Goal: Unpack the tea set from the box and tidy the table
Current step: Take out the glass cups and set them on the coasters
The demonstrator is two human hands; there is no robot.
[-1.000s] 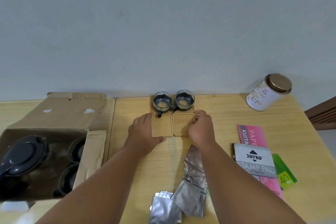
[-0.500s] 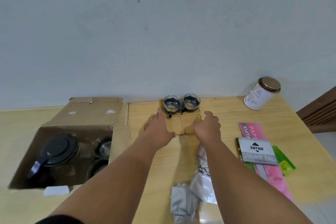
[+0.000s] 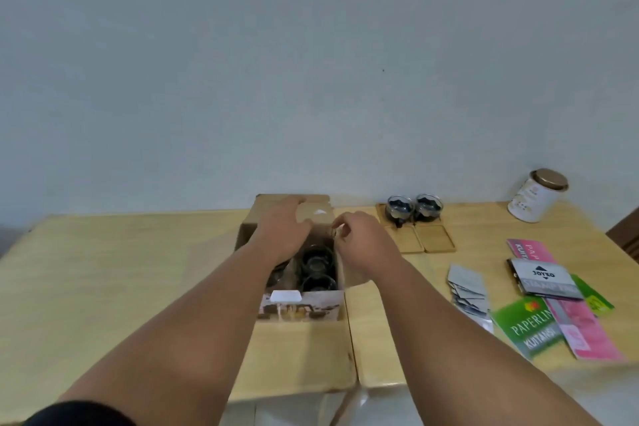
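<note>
Both hands have left the coasters [image 3: 418,239] for the box [image 3: 304,301]: left hand [image 3: 281,230] spread inside, right hand [image 3: 356,240] seemingly pinching a cup [image 3: 315,261] rim there, so unpacking resumes.

You get one view only, worn on the head, looking forward and down across the wooden table [image 3: 103,273] toward the bare wall at 12 o'clock. It sits close above both forearms; the open box [image 3: 304,308] lies dead centre, the white tin [image 3: 536,201] far off at 2 o'clock
</note>
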